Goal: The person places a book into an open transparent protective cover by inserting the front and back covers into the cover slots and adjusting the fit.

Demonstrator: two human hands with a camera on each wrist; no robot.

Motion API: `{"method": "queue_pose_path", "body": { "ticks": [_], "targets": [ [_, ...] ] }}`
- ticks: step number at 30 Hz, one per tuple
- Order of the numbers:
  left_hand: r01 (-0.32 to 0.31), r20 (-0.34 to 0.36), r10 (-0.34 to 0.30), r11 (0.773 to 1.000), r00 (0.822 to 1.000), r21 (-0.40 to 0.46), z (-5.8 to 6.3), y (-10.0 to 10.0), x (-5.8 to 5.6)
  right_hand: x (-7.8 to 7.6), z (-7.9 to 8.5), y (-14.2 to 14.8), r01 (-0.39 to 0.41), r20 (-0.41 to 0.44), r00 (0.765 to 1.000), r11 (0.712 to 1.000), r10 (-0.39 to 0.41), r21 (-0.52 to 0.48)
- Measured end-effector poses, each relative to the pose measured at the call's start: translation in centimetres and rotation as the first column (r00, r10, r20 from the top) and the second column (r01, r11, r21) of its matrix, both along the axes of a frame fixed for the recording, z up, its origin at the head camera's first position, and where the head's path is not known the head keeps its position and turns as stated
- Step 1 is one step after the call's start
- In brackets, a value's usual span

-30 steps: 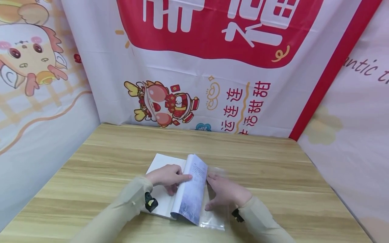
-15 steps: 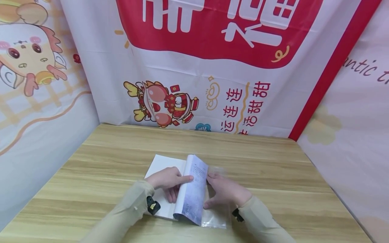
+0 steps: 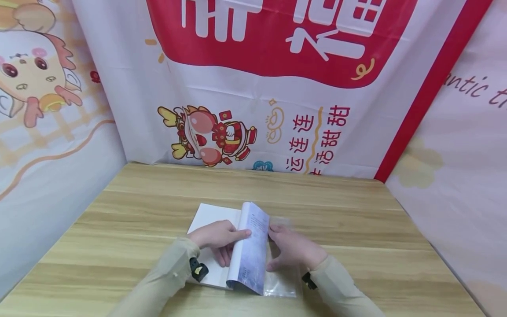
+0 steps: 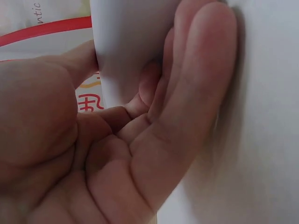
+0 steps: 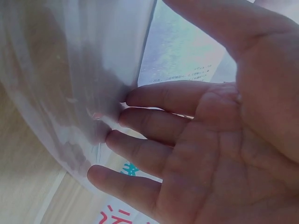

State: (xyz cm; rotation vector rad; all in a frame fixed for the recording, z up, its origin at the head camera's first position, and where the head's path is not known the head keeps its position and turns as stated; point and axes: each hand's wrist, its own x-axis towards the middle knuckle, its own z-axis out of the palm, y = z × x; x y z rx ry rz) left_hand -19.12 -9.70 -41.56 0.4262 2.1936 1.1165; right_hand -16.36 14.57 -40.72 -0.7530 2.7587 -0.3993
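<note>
A book lies open on the table, a white page [image 3: 218, 212] flat on its left. Its bluish-violet printed cover [image 3: 253, 259] stands raised and bent over in the middle. My left hand [image 3: 215, 237] grips this cover, thumb on the printed side and fingers on the white side [image 4: 128, 35]; the lower fingers lie close to the white page. Clear plastic film [image 3: 282, 288] sticks out beyond the cover's right edge. With fingers fairly straight, my right hand [image 3: 295, 247] touches the film [image 5: 56, 70] beside the printed cover [image 5: 180, 49]; it grips nothing.
The wood-grain table [image 3: 348, 211] extends around the book on all sides. A white and red printed cloth [image 3: 233, 83] hangs behind its far edge. More patterned cloths close off the left [image 3: 75, 145] and the right [image 3: 455, 176].
My left hand and the book's near end have shifted slightly right, while the left hand keeps its grip on the cover. My right hand stays almost in place. The head view has drifted a little.
</note>
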Motion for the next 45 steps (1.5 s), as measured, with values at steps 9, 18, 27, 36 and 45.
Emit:
{"method": "queue_pose_path", "body": {
  "ticks": [9, 18, 27, 36, 45],
  "targets": [
    [0.035, 0.038, -0.037, 0.998, 0.999, 0.051, 0.36, -0.48, -0.10, 0.06, 0.05, 0.02, 0.007, -0.025, 1.000, 1.000, -0.007, -0.007],
    [0.033, 0.036, -0.034, 0.999, 0.999, 0.038, 0.51, -0.37, -0.15, 0.05, 0.06, -0.03, 0.021, -0.026, 0.999, 1.000, -0.021, 0.002],
    [0.027, 0.018, -0.027, 1.000, 0.999, 0.005, 0.46, -0.29, -0.25, -0.03, -0.17, 0.06, 0.010, -0.026, 1.000, 1.000, -0.010, 0.002],
    [0.053, -0.020, -0.054, 0.998, 0.998, -0.046, 0.54, -0.08, 0.10, -0.01, -0.22, -0.04, 0.002, -0.027, 1.000, 1.000, -0.002, -0.014],
    [0.054, -0.038, -0.058, 0.994, 0.998, -0.095, 0.94, 0.21, 0.49, 0.09, -0.05, -0.16, -0.004, -0.060, 0.998, 1.000, 0.004, -0.003]
  ]
}}
